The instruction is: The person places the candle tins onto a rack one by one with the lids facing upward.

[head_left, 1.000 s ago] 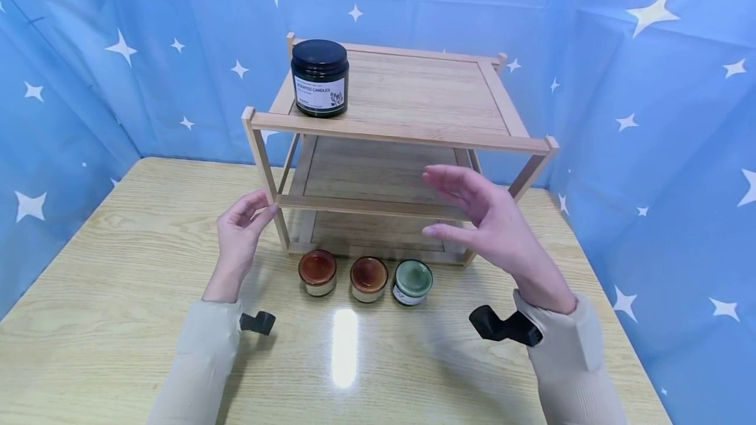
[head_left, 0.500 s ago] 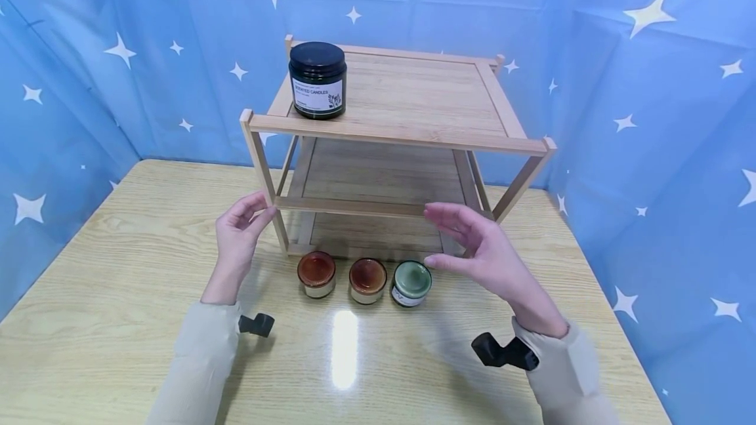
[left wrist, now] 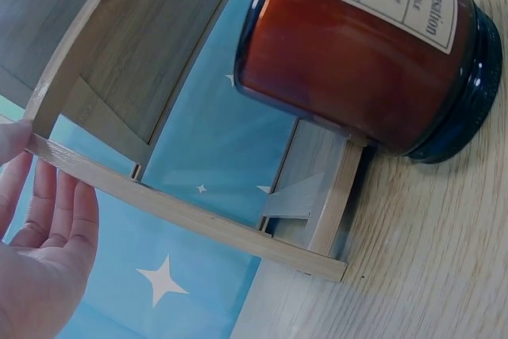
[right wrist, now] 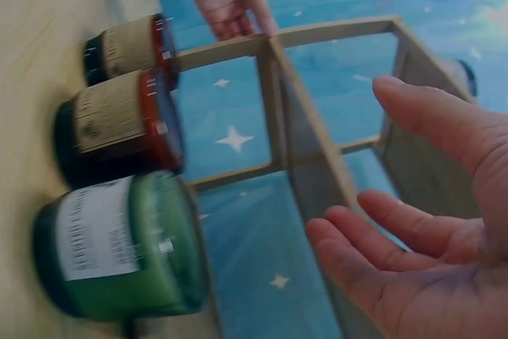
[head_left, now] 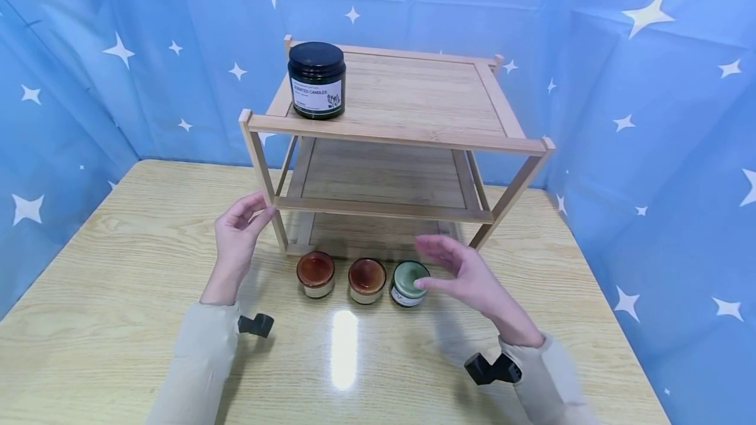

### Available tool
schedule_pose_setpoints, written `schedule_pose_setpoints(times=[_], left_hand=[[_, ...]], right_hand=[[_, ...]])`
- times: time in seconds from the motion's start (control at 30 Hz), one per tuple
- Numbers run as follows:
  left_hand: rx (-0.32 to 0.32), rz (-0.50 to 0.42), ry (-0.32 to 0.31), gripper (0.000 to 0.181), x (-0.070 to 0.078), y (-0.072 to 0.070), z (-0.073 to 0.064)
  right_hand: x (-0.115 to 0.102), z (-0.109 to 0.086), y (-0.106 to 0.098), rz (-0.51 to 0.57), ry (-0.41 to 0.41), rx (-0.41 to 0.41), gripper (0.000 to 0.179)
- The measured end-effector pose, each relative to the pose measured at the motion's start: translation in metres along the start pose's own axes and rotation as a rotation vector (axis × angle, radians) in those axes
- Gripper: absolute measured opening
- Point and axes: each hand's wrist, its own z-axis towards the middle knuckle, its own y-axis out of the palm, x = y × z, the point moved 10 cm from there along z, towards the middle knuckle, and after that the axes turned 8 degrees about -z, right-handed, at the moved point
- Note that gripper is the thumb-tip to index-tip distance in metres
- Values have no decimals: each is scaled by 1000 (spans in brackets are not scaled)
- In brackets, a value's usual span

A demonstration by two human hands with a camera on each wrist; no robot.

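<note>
Right hand (head_left: 457, 271): thumb and fingers parted, holding nothing; at the green jar, the thumb overlapping its top in the head view, whereas the right wrist view shows a gap between hand and jar.

Left hand (head_left: 239, 225): pinches the left front post of the wooden shelf (head_left: 413, 100) between thumb and fingers; the left wrist view shows the fingers extended beyond the post.

Green jar (head_left: 407, 275): on the table (head_left: 118, 281), before the shelf, rightmost of three. Pale green, round top; the right wrist view adds a white label, print blurred, and a darker end toward the table.

Amber jars, two (head_left: 315, 270) (head_left: 367, 277): left of it, in line; "Sensation" legible on one label in the left wrist view only.

Black jar (head_left: 317, 80): top tier, left; labelled "SCENTED CANDLES".

Forearms: both angle inward from the near edge, pale sleeves (head_left: 197, 353), black wrist mounts (head_left: 493, 369).
</note>
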Motion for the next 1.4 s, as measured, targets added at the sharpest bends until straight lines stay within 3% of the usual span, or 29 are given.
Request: schedule_pose_setpoints(times=[0.63, 1.03, 1.4], left_hand=[[-5, 14, 3, 38, 1, 0, 0], [7, 6, -8, 39, 0, 0, 0], [8, -2, -27, 40, -1, 0, 0]], right_hand=[[69, -11, 18, -6, 176, 65, 80], [90, -14, 33, -12, 229, 42, 74], [95, -14, 35, -52, 226, 78, 65]])
